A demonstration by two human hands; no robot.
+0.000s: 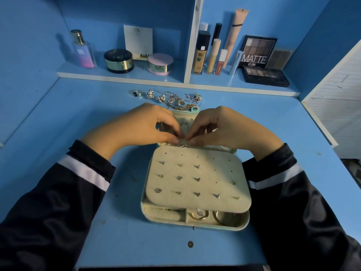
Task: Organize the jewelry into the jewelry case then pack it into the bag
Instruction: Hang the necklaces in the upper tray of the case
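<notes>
Pinching a tiny silver piece over the jewelry case

Both hands meet at the far edge of the earring panel (207, 173). The left hand (148, 124) and right hand (220, 126) each have thumb + forefinger tips pinching the same small silver piece (183, 146), other fingers loosely curled. Can't tell what the piece is exactly, too small.

The panel is a cream pad w/ rows of holes and approx a dozen studs stuck in it. It lies over the open jewelry case (195, 225), which sits mid-surface right in front of the person. At the near side the compartments peek out from under the pad, w/ gold rings (199, 214) in the middle one. The lid part shows behind the hands, mostly hidden.

Just beyond the case a loose jewelry pile (175, 98) lies on the blue surface (78, 118): rings, chains, pendants in a row. Further back there's a shelf (117, 76) w/ a perfume bottle (83, 49), two round jars, makeup tubes and a MATTE palette (256, 51). Dark sleeves w/ a white stripe on both arms.
</notes>
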